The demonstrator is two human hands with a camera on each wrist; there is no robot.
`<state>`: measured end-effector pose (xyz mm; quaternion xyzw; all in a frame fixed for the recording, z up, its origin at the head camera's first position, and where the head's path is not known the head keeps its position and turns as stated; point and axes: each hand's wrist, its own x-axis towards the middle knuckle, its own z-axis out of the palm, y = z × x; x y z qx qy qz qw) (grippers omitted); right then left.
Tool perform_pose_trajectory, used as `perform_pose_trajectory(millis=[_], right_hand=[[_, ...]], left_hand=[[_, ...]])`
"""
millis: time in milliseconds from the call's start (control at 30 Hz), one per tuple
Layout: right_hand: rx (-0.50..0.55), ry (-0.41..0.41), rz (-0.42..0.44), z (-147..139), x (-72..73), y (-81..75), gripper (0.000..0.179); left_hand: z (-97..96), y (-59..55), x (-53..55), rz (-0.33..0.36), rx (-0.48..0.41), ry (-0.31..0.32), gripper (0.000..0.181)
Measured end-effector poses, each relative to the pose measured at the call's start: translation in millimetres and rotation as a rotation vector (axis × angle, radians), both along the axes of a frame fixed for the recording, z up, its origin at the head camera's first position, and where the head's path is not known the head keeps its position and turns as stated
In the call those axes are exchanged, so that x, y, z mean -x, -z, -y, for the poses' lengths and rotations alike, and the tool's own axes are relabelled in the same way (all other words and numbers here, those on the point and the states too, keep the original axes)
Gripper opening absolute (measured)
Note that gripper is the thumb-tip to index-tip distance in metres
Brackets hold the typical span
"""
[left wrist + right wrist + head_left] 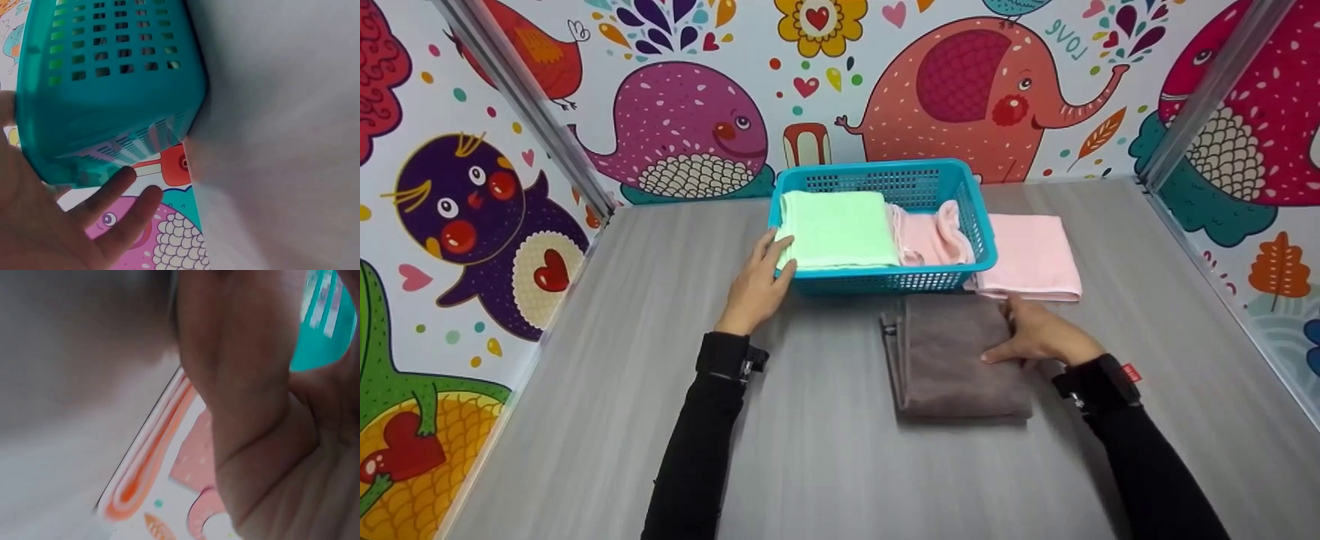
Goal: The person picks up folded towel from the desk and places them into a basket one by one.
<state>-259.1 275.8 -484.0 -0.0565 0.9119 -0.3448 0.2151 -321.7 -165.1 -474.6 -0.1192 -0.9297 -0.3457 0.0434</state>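
Note:
A folded brown towel (960, 360) lies in front of the basket, near the middle of the table. My right hand (1042, 334) grips its right side, thumb on top and the other fingers at the edge, partly hidden. My left hand (757, 285) touches the front left corner of a teal plastic basket (885, 283); in the left wrist view its fingers (126, 225) reach loosely past the basket wall (124, 107). Inside the basket, a folded light green towel (836, 229) sits at the left and a rumpled pink cloth (931, 236) at the right.
Just right of the basket lies a folded pink towel (1031, 255), its layered edge (146, 467) visible in the right wrist view. The grey table (585, 420) meets walls printed with cartoon animals at the back and sides. Metal posts (540, 112) stand at the corners.

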Motion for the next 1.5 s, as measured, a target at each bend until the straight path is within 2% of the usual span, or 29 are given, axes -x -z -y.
perform_pose_trajectory(millis=[67,133,267,333,367,400,433,500,567,600,667,733,833,933,1067,1200,1333,1433,1500], right_hand=[[-0.001,-0.014,-0.051,9.3,-0.7,2.9,0.089],[-0.017,-0.041,-0.118,17.2,-2.1,5.2,0.099],[-0.003,-0.071,-0.182,30.0,-4.6,8.7,0.126],[0.032,-0.068,-0.156,34.9,-5.7,9.9,0.129],[0.047,-0.065,-0.141,36.7,-6.2,10.5,0.126],[0.053,-0.064,-0.134,38.2,-7.0,11.0,0.124],[0.051,-0.067,-0.137,39.2,-7.9,11.3,0.119],[0.039,-0.071,-0.144,40.4,-9.8,11.9,0.102],[0.016,-0.073,-0.167,42.3,-11.6,12.7,0.09],[0.005,-0.078,-0.184,43.3,-12.5,12.9,0.088],[0.001,-0.084,-0.202,45.8,-13.4,13.5,0.086],[-0.01,-0.088,-0.221,49.1,-14.1,13.6,0.091],[-0.028,-0.098,-0.251,53.3,-14.4,13.7,0.096],[-0.039,-0.088,-0.283,56.9,-14.6,13.4,0.092],[0.006,-0.083,-0.315,60.9,-14.2,14.6,0.077],[0.059,-0.101,-0.35,63.4,-14.3,17.0,0.068],[0.097,-0.116,-0.382,64.0,-13.9,17.9,0.065],[0.108,-0.14,-0.381,62.7,-14.7,13.0,0.063],[0.11,-0.148,-0.364,61.0,-17.0,4.4,0.062]], left_hand=[[-0.2,-1.8,-0.3,0.0,0.019,-0.002,0.054],[-0.5,-5.5,-1.5,-0.031,0.075,-0.017,0.055],[-3.1,-21.5,-7.8,-0.207,0.22,-0.117,0.055],[-7.1,-30.7,-15.0,-0.297,0.246,-0.157,0.047],[-10.3,-34.7,-20.1,-0.307,0.248,-0.148,0.04],[-15.1,-37.2,-25.9,-0.277,0.242,-0.124,0.034],[-20.7,-37.7,-31.4,-0.215,0.241,-0.084,0.031],[-34.0,-33.5,-43.3,-0.03,0.28,0.022,0.041],[-49.9,-23.7,-53.5,0.178,0.363,0.111,0.057],[-58.4,-17.4,-57.5,0.255,0.395,0.138,0.063],[-74.8,-5.1,-64.5,0.324,0.441,0.18,0.071],[-90.5,5.0,-70.3,0.315,0.436,0.186,0.077],[-108.1,15.8,-76.2,0.262,0.355,0.189,0.085],[-117.3,21.8,-77.8,0.232,0.246,0.203,0.091],[-119.6,25.7,-76.4,0.238,0.115,0.235,0.089],[-118.2,26.1,-76.1,0.24,0.078,0.271,0.09],[-115.9,23.6,-75.8,0.225,0.041,0.288,0.079],[-114.8,15.6,-77.4,0.215,0.012,0.303,0.077],[-114.5,7.4,-79.7,0.209,-0.001,0.321,0.081]])
